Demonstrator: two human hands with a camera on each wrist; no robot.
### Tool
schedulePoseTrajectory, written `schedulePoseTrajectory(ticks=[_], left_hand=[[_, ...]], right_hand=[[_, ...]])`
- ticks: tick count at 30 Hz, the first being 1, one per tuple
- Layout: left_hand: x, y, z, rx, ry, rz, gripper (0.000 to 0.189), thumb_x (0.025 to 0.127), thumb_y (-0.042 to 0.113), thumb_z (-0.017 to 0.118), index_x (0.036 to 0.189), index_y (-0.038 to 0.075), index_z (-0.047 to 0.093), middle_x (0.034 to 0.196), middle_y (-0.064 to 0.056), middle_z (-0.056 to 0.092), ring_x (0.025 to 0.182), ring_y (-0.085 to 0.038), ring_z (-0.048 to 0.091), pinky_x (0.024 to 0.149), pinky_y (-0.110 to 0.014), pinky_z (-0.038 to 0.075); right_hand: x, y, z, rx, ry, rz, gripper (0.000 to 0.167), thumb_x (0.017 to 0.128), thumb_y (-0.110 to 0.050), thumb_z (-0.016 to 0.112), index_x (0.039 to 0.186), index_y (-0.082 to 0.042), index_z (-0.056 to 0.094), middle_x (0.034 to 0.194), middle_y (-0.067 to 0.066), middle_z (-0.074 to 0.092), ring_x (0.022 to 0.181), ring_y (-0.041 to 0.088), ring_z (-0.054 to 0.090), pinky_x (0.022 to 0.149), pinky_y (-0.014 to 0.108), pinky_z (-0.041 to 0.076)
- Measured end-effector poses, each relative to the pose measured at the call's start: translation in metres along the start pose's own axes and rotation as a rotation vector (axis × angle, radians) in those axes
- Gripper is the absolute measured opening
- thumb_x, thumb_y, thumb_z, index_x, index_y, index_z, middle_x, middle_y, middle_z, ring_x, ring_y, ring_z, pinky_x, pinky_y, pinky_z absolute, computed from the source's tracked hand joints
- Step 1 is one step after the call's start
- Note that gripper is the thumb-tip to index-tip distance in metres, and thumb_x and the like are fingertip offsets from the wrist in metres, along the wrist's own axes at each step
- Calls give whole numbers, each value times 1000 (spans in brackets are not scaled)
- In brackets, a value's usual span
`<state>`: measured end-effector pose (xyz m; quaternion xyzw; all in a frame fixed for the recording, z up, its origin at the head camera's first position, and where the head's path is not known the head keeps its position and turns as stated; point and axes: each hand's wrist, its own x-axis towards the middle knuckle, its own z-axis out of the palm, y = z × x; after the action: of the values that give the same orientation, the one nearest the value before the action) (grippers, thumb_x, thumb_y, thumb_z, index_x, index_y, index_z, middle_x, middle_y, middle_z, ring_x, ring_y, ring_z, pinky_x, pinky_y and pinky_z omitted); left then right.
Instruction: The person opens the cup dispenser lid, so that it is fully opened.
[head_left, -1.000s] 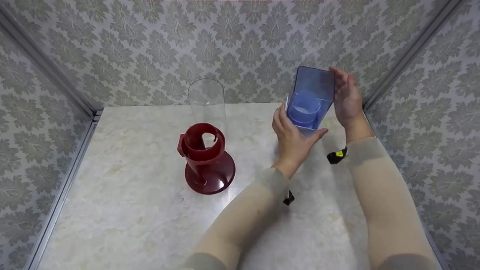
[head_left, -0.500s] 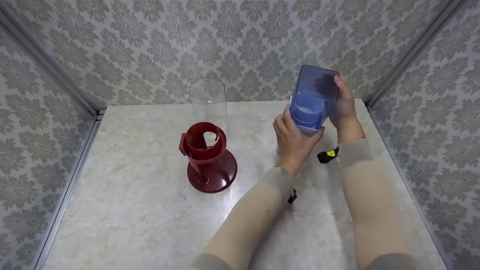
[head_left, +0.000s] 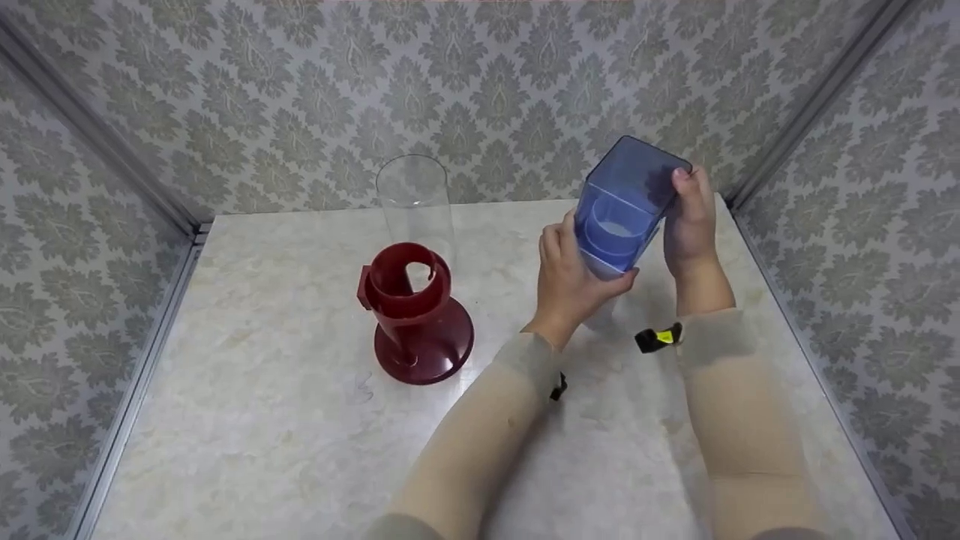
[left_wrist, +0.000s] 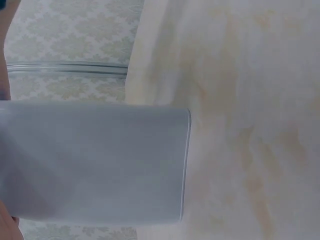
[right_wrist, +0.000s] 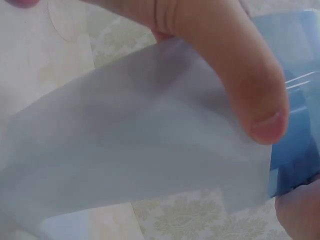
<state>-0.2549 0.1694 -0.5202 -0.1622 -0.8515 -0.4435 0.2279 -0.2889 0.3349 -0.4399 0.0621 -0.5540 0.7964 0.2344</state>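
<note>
A translucent blue box-shaped container (head_left: 611,202), with a round cylinder visible inside, is held tilted above the back right of the table. My left hand (head_left: 566,274) grips its lower end, thumb across the near side and fingers round the left side. My right hand (head_left: 691,217) holds the upper right edge; its thumb (right_wrist: 250,95) lies over the pale grey face in the right wrist view, and its other fingers are mostly hidden behind. A smooth grey side of the container (left_wrist: 100,165) fills the left part of the left wrist view.
A dark red plastic stand (head_left: 424,345) with a round base and a ring-shaped top stands left of the hands. Behind it is a clear open cylinder (head_left: 412,195). Patterned walls (head_left: 480,90) with metal rails close in the marbled table (head_left: 277,420).
My right hand has moved from loosely spread beside the container to gripping its upper right edge, thumb in front. The container has turned and its upper end leans further right.
</note>
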Motion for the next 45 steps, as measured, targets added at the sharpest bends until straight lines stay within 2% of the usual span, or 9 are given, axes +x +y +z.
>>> schedulePoseTrajectory(ticks=[4,9,11,17,20,24,30,37,45], left_hand=[[2,-11,-10,-48,-28,8,128,73,56,103,170,7,35,141,-15,49,132,-26,52,115,-42,57],[6,-20,-19,-136,-110,11,129,71,52,103,171,9,35,142,-13,50,133,-25,51,118,-41,54],[8,-24,-22,-167,-150,13,130,70,52,103,172,11,35,144,-13,51,134,-24,52,119,-40,54],[13,-37,-32,-257,-248,6,130,70,46,104,175,14,34,151,-13,49,142,-24,53,126,-39,51],[14,-42,-38,-310,-304,-6,130,70,43,103,175,14,33,155,-12,47,146,-22,52,129,-37,47],[14,-49,-44,-392,-385,5,128,71,37,102,176,15,33,157,-10,46,147,-20,50,131,-33,43],[11,-52,-47,-482,-462,3,128,71,29,100,178,15,32,164,-11,45,147,-18,50,131,-35,43],[-2,-39,-35,-537,-471,-93,135,73,34,107,180,22,26,175,-4,42,157,-15,47,135,-34,39],[-15,-41,-35,-547,-357,-118,123,69,26,111,171,13,43,166,-7,56,152,-14,55,132,-31,44]], right_hand=[[-12,-2,8,-35,16,-3,22,105,-32,66,114,-12,62,105,0,67,98,15,61,90,29,51],[-24,-11,6,-82,-49,29,64,104,-35,67,163,-20,48,124,6,61,113,19,60,102,30,52],[-28,-16,3,-99,-77,36,72,105,-33,67,172,-22,42,128,7,60,115,20,60,104,30,52],[-39,-20,1,-132,-123,-41,43,109,-17,64,151,-13,66,127,5,63,114,18,57,99,30,48],[-47,-18,1,-115,-127,-79,40,108,-18,73,147,-16,68,132,5,62,119,18,56,101,29,48],[-60,-12,1,-132,-127,-169,62,99,-41,89,147,-11,65,139,5,60,128,19,55,110,29,46],[-72,-6,1,-172,-96,-288,88,85,-59,93,145,-5,59,145,6,59,133,22,59,113,30,48],[-79,-9,-3,-177,-15,-327,96,79,-63,95,144,-3,59,139,9,62,122,23,62,102,29,51],[-93,-5,10,-234,40,-356,103,77,-70,93,144,-2,55,145,8,58,130,22,60,109,29,48]])
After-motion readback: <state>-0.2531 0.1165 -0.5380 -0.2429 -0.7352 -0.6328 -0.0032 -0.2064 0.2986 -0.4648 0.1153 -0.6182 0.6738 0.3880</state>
